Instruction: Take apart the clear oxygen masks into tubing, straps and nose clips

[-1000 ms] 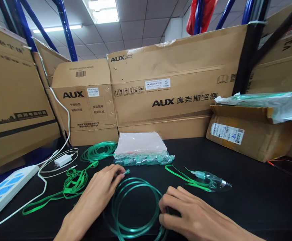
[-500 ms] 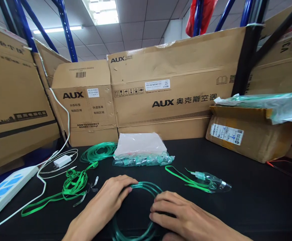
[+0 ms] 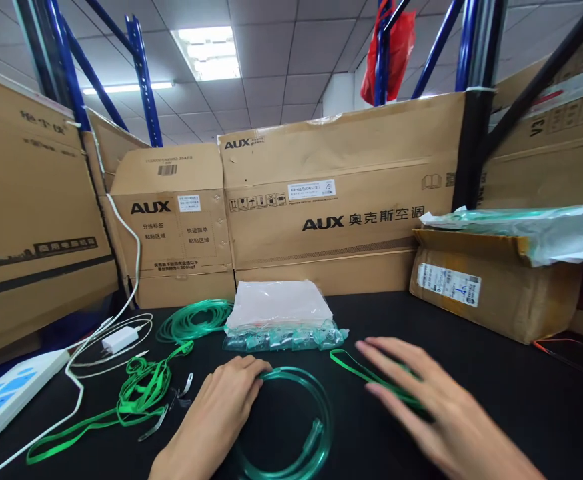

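Observation:
My left hand [image 3: 216, 407] is closed on the upper left of a coil of clear green tubing [image 3: 325, 417], which rests on the black table. One tube end with a connector [image 3: 313, 435] shows inside the ring. Off to the right, my right hand [image 3: 421, 393] is slightly blurred, its fingers stretched and apart, over a clear mask that it hides. Part of the mask's green elastic strap [image 3: 340, 360] shows beside the fingertips. I cannot tell whether the hand touches it.
Behind lie a second green tubing coil [image 3: 194, 320] and a bagged white stack [image 3: 281, 303]. Tangled green straps [image 3: 144, 390], a metal strip [image 3: 154, 424] and a power strip [image 3: 16, 393] are at left. An open carton [image 3: 496, 287] stands right; AUX boxes [image 3: 341, 247] wall the back.
My right hand has let go of the tubing coil and moved right, over the mask. My left hand keeps its hold. The view has tilted up slightly.

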A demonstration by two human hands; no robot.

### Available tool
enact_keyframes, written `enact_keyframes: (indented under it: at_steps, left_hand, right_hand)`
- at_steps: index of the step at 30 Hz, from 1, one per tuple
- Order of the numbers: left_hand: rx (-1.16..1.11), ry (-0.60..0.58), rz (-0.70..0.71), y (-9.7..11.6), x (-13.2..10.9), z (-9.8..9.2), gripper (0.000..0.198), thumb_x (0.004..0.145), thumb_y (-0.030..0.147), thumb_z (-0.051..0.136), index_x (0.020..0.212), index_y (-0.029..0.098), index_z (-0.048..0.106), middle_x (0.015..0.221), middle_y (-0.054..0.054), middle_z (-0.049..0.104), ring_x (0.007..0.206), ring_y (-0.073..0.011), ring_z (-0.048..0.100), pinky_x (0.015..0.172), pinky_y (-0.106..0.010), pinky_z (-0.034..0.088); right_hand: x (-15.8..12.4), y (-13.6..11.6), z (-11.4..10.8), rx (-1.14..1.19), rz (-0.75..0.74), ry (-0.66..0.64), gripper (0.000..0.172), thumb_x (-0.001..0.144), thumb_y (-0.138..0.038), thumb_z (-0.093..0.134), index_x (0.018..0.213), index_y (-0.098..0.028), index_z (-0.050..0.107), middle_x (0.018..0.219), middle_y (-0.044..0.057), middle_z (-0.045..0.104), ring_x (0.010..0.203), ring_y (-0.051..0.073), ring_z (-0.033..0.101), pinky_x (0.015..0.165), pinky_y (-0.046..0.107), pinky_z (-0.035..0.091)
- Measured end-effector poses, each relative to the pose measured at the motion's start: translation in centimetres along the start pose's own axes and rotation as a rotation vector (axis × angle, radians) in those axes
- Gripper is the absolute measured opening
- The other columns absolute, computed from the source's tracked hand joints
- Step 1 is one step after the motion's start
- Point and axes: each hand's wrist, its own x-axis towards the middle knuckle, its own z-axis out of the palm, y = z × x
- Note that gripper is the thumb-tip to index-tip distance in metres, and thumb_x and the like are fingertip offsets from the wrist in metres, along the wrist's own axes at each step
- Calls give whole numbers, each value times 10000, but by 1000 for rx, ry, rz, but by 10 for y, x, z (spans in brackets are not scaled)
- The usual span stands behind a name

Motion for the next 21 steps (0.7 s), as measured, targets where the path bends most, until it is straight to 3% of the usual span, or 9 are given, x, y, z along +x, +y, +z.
enact_keyframes:
  at_steps: [3, 7, 10, 14, 16, 18, 21]
  left_hand:
    - [-6, -14, -12, -3, 0, -2, 290, 1059, 240, 539, 1283, 336, 698, 1334, -41, 720, 1255, -305, 665, 1015, -463, 534]
    - [-56, -25, 52, -10, 3, 4, 301, 1061, 275, 512, 1301, 337, 684, 1300, -32, 721, 1211, -267, 685, 1006, -409, 545]
    - [-69, 34, 86, -14, 2, 12, 316, 1074, 262, 480, 1331, 313, 657, 1370, -47, 677, 1282, -259, 636, 1078, -421, 506]
    - [-73, -9, 61, -14, 4, 13, 292, 1078, 282, 467, 1278, 313, 676, 1339, -47, 681, 1283, -262, 627, 1076, -428, 497]
    - [-79, -64, 43, -12, 5, 10, 263, 1072, 319, 482, 1216, 305, 702, 1297, -50, 695, 1245, -267, 649, 1040, -405, 511]
    - [-78, -62, 16, -9, 4, 9, 259, 1060, 368, 511, 1221, 306, 704, 1316, -58, 690, 1283, -286, 628, 1045, -404, 504]
    - [-65, -35, -14, -7, -1, 11, 344, 1056, 386, 514, 1374, 349, 642, 1438, -64, 636, 1311, -308, 617, 1053, -435, 504]
  right_hand:
    - [-10, 38, -5, -62, 276, 4, 601, 965, -553, 592, 1492, -265, 607, 1383, 140, 728, 1228, 403, 711, 995, 580, 610]
    - [-14, 59, -13, 82, 424, -111, 534, 899, -581, 611, 1254, -219, 779, 1208, 128, 817, 1139, 419, 759, 962, 545, 628]
    - [1, 60, -36, 122, 504, 12, 552, 813, -678, 643, 1146, -263, 791, 1138, 97, 843, 1067, 435, 782, 929, 550, 628]
    - [36, 45, -70, 31, 566, 251, 608, 690, -791, 707, 1043, -297, 740, 923, 95, 847, 801, 406, 801, 723, 502, 629]
    - [49, 29, -72, 129, 497, 222, 524, 703, -735, 758, 973, -287, 729, 904, 76, 829, 794, 356, 788, 717, 442, 606]
    - [56, 8, -58, 265, 383, 172, 442, 751, -654, 777, 964, -268, 734, 908, 54, 816, 801, 312, 774, 740, 404, 587]
    - [53, -26, -23, 472, 292, -61, 234, 807, -435, 821, 945, -262, 747, 924, 13, 788, 830, 250, 749, 743, 347, 567]
